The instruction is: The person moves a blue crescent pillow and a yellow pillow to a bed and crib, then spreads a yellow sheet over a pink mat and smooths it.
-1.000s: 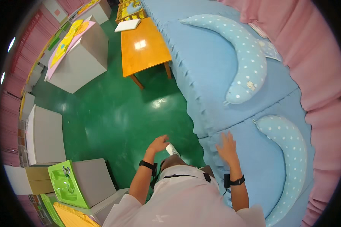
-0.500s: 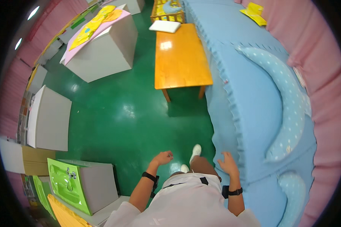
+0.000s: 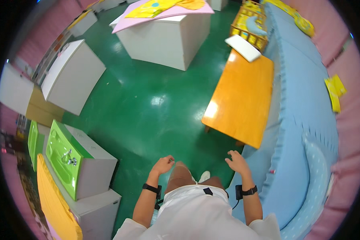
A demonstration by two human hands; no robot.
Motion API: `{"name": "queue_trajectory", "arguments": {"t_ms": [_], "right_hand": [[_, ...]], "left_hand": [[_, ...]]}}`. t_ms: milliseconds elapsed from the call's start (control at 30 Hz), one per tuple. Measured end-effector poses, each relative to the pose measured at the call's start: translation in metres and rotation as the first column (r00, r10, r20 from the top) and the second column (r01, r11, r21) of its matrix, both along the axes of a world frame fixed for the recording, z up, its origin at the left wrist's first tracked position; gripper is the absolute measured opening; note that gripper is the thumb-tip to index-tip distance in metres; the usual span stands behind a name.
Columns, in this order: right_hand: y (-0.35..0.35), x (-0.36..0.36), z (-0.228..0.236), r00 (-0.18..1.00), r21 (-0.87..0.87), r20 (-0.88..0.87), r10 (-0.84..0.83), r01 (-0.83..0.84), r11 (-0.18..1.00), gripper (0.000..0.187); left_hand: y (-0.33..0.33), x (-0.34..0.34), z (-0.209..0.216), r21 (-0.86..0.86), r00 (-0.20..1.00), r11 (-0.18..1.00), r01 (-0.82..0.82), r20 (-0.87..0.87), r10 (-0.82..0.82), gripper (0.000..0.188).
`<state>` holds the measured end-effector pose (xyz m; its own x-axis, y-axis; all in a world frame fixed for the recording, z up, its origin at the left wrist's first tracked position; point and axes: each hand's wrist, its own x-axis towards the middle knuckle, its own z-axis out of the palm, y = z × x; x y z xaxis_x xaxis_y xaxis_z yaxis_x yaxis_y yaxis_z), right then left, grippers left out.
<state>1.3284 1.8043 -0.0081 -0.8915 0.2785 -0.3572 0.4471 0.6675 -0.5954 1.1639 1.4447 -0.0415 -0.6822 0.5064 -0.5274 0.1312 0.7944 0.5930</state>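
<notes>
Both my hands hang in the air in front of me over the green floor (image 3: 148, 116), touching nothing. My left hand (image 3: 163, 165) is empty, its fingers loosely bent and not gripping. On the other side, my right hand (image 3: 237, 163) is empty too, thumb and fingers apart. It is nearest to the orange wooden table (image 3: 244, 96) and the blue-covered bed (image 3: 304, 96). A white, flat rectangular thing (image 3: 243, 48) lies at the table's far end.
On the left stands a cabinet with a green sink (image 3: 62, 156) and tap. A white box-like table (image 3: 160, 40) bears a pink board and yellow cloth. A wooden crib (image 3: 250, 24) stands behind the orange table. Along the bed lies a dotted blue pillow (image 3: 318, 176).
My view has turned left and I have stepped forward. The orange table is nearer and further right, and the green sink appears higher. Both hands remain empty.
</notes>
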Motion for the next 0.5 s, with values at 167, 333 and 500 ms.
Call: {"name": "queue_trajectory", "arguments": {"t_ms": [167,333,500], "right_hand": [[0.022,-0.159,0.006,0.990,-0.010,-0.053,0.134,-0.135,0.991,0.036],[0.018,-0.300,0.004,0.973,-0.022,-0.051,0.223,-0.224,0.974,0.039],[0.018,-0.411,0.023,0.983,-0.148,-0.016,0.182,-0.182,0.972,0.035]], "left_hand": [[-0.019,-0.080,-0.020,0.035,0.991,0.992,-0.122,0.059,0.120,0.028],[-0.025,-0.207,-0.033,0.079,0.970,0.967,-0.244,0.023,0.243,0.026],[-0.011,-0.349,-0.026,0.098,0.979,0.977,-0.190,-0.062,0.197,0.025]]}}
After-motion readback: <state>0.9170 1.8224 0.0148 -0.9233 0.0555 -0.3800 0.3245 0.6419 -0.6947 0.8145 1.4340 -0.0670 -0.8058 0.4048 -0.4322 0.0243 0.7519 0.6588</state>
